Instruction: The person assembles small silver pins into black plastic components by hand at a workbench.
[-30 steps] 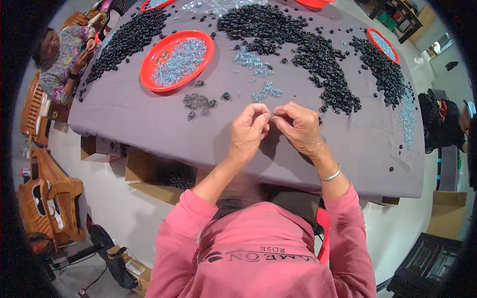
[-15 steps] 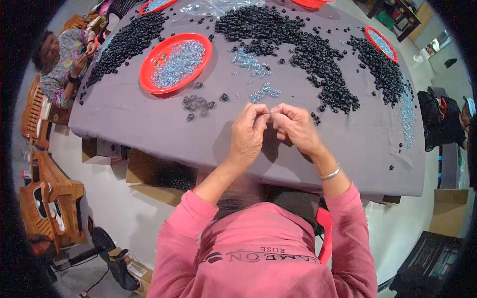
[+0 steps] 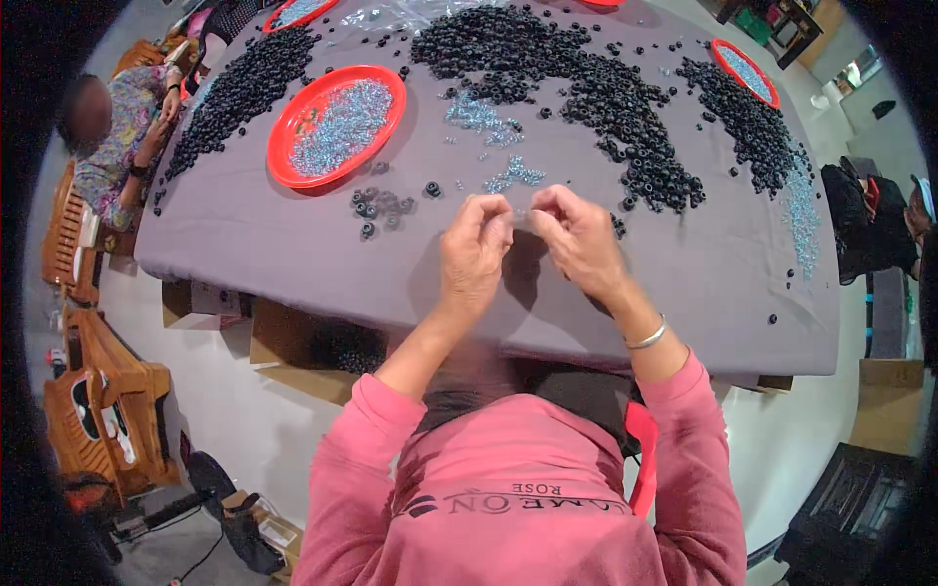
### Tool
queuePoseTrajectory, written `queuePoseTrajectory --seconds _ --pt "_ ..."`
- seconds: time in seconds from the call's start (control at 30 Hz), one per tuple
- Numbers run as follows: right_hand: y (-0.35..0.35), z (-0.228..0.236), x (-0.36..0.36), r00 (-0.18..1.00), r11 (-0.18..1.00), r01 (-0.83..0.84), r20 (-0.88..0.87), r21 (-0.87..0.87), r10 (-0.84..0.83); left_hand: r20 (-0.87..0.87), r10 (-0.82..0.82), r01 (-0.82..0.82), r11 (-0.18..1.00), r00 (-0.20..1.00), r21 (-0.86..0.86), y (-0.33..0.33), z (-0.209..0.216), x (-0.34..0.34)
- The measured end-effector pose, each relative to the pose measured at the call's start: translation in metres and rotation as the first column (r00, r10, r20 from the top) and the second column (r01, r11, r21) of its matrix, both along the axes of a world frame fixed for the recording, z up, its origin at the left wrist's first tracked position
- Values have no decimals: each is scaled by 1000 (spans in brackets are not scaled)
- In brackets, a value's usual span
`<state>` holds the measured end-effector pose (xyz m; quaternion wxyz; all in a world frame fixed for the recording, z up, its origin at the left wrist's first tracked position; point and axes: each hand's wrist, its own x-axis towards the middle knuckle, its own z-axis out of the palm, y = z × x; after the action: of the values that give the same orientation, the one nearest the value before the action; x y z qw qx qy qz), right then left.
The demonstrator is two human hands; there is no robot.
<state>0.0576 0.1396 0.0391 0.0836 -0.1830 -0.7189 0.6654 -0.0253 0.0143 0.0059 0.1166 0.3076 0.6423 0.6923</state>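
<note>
Above the grey cloth my left hand [image 3: 474, 256] is closed in a pinch, thumb against the bent forefinger. My right hand [image 3: 586, 244] is a short gap to its right, also pinching with thumb and forefinger. What their fingertips hold is too small to make out. Just beyond lies a little heap of shiny bluish metal pieces [image 3: 515, 174], with a larger heap [image 3: 481, 119] behind it. A loose cluster of small round black knob-like parts [image 3: 376, 208] lies left of my left hand. A broad spread of such black parts [image 3: 625, 127] reaches close to my right hand.
A red plate [image 3: 277, 146] of bluish metal pieces stands at the left of the cloth-covered table [image 3: 322, 256]. Another red plate [image 3: 775, 96] lies far right, beside more black parts [image 3: 747, 137]. A person [image 3: 127, 161] sits at the left edge. Open cardboard boxes [image 3: 283, 342] stand below.
My hands, whose fingertips were meeting, are now a small gap apart. The view has shifted slightly, and the co-worker's hands at the left have moved.
</note>
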Motion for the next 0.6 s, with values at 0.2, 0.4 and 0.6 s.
queuePoseTrajectory --seconds 0.2,0.4,0.6 --pt "-4 -8 -3 905 678 276 -422 681 56 98 -10 13 999 995 -31 0 5 3" --pt "-6 -18 -5 883 670 316 -466 672 51 62 -11 16 996 998 -83 -1 1 2" --pt "-7 -13 -2 990 998 53 -130 31 -49 -241 61 -70 997 968 -29 3 1 2"
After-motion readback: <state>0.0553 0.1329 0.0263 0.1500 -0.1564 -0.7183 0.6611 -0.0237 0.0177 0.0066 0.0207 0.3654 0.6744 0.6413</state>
